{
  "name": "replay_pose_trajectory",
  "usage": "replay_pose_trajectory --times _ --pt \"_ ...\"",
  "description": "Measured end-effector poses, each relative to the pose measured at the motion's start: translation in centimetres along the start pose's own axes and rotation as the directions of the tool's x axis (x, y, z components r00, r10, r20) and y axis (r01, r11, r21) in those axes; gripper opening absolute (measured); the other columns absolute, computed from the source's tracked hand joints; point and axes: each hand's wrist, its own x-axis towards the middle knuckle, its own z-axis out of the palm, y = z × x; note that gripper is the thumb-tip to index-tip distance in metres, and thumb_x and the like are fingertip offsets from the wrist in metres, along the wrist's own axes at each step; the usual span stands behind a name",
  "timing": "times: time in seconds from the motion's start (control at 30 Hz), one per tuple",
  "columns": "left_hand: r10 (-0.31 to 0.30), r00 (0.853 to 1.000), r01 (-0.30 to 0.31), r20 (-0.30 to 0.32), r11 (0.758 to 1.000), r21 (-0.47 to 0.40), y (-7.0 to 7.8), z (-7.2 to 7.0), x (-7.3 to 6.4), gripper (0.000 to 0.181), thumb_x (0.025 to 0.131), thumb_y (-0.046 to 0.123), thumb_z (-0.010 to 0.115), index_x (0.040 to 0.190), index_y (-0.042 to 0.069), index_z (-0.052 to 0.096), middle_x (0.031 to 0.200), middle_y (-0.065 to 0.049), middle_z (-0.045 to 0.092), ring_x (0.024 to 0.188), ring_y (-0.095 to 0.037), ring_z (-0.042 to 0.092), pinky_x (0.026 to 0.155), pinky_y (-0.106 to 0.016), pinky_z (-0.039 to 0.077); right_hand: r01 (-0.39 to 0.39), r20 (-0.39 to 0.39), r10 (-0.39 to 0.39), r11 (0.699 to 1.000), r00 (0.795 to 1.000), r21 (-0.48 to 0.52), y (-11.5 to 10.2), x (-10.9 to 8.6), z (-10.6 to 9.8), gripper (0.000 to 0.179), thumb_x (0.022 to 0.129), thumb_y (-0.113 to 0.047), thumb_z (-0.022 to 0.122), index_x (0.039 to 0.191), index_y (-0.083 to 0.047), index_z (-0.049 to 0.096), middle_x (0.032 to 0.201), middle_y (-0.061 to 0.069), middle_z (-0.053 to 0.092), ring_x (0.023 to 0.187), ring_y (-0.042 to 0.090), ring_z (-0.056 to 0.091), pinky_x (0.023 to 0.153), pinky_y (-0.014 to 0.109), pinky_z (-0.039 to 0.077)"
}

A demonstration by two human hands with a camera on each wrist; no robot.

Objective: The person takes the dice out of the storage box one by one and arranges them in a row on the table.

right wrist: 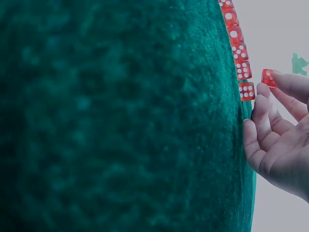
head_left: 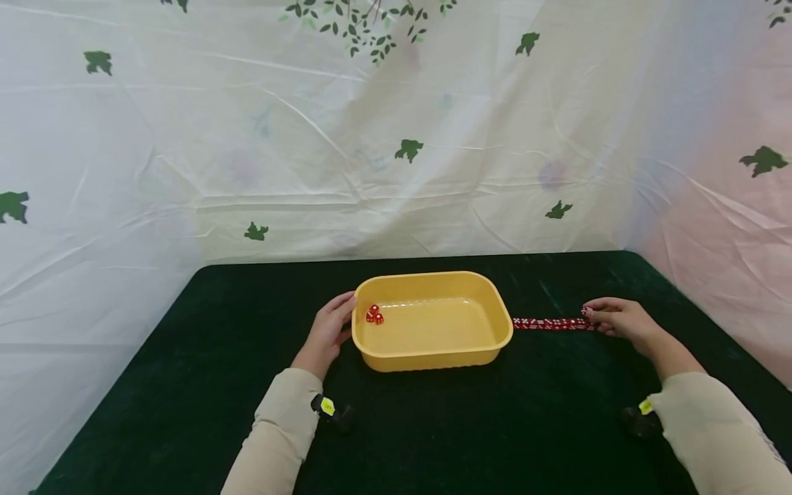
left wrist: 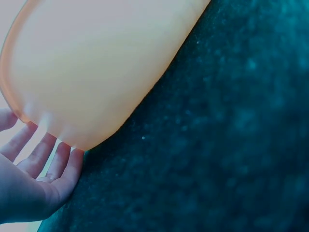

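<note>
"What's the left hand doing?"

"It's at the left end of the yellow tub, fingers a little spread and nearly straight, their tips against the outside of the wall."

"And the right hand?"

"Pinching a single red die between thumb and fingertips. The die is held up, just beside the far end of a row of red dice."

"Where does that row lie?"

"On the dark green counter, running out to the right from the tub. I can't tell whether the nearest one touches it. In the right wrist view, the end die of the row shows six white dots on the side facing us."

"Anything in the tub?"

"Three red dice, clustered near its left end."

"What's behind it all?"

"A pale, creased sheet with green leaf prints. Both sleeves are cream."
</note>
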Motion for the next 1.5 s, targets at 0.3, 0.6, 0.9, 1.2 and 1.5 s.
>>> replay_pose_trajectory --times 0.3,0.6,0.9,1.2,1.5 --pt "-0.016 1.0 0.016 -0.01 1.0 0.012 0.0 0.0 -0.1 0.033 0.084 0.029 0.055 0.114 0.014 0.053 0.115 -0.003 0.049 0.103 -0.021 0.045 0.087 -0.044 0.034 -0.011 -0.011 0.011 1.0 1.0 -0.018 0.5 -0.3 -0.7 0.049 0.088 -0.029 0.048 0.116 0.011 0.041 0.09 0.006 0.054 0.075 0.017 0.051 0.064 0.031 0.045" --pt "-0.025 1.0 0.025 -0.011 0.999 0.021 0.0 0.0 -0.1 0.034 0.084 0.03 0.055 0.115 0.015 0.052 0.116 -0.003 0.049 0.105 -0.021 0.044 0.087 -0.044 0.034 -0.03 0.003 0.03 1.0 1.0 -0.008 1.4 -0.9 -1.4 0.044 0.088 -0.028 0.049 0.112 0.008 0.046 0.094 0.008 0.054 0.076 0.017 0.052 0.065 0.031 0.045" --pt "-0.034 0.999 0.034 -0.018 0.999 0.022 0.0 0.1 -0.1 0.035 0.084 0.03 0.055 0.115 0.015 0.052 0.115 -0.003 0.049 0.104 -0.02 0.044 0.087 -0.043 0.035 -0.016 0.018 0.017 0.998 1.0 -0.067 1.7 -0.9 -1.2 0.044 0.088 -0.025 0.049 0.111 0.012 0.045 0.092 0.009 0.055 0.075 0.018 0.051 0.063 0.031 0.043" --pt "-0.048 0.999 0.049 -0.011 0.999 0.018 0.3 0.0 -0.3 0.034 0.085 0.031 0.054 0.114 0.016 0.052 0.115 -0.002 0.049 0.104 -0.02 0.044 0.086 -0.042 0.035 -0.008 0.028 0.011 0.996 1.0 -0.085 1.3 -0.8 -0.8 0.04 0.088 -0.021 0.049 0.11 0.012 0.045 0.09 0.008 0.053 0.073 0.018 0.049 0.062 0.03 0.042" --pt "-0.048 0.999 0.048 -0.009 0.999 0.008 0.3 0.0 -0.1 0.033 0.084 0.03 0.055 0.114 0.016 0.053 0.114 -0.002 0.05 0.103 -0.019 0.045 0.087 -0.043 0.034 -0.019 0.033 0.023 0.993 0.999 -0.115 0.9 -0.7 -0.5 0.042 0.089 -0.021 0.048 0.113 0.013 0.043 0.094 0.011 0.049 0.072 0.018 0.047 0.061 0.03 0.039"
